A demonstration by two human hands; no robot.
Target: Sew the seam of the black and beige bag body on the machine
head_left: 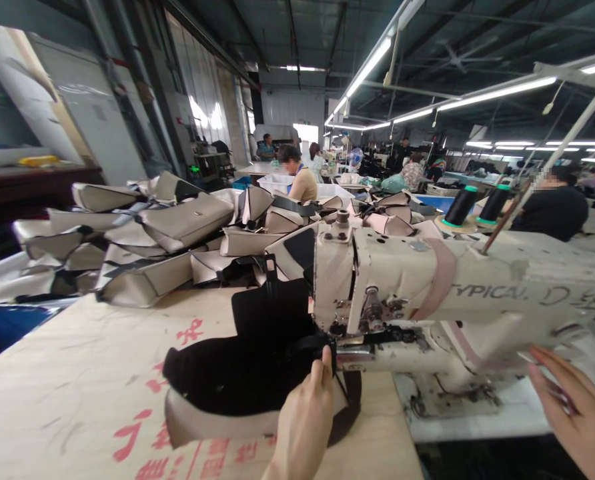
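A beige handbag (pixel 227 417) with a black inside lies on the wooden table, its black flap (pixel 272 310) standing up. The bag's right edge is at the end of the sewing machine's arm, under the needle area. My left hand (pixel 305 417) pinches the black rim of the bag there, close to the presser foot. To the right of the sewing machine (pixel 387 267), my right hand (pixel 572 410) is curled round a small slim metal tool (pixel 560 397); its kind is blurred and partly hidden by the fingers.
Many beige bags (pixel 187 220) are heaped behind the work. Black thread cones (pixel 461 207) stand behind the machine, near a slanted metal pole (pixel 567 147). A blue container (pixel 12 330) stands at the left table edge (pixel 32 340). People (pixel 302 180) sit farther back.
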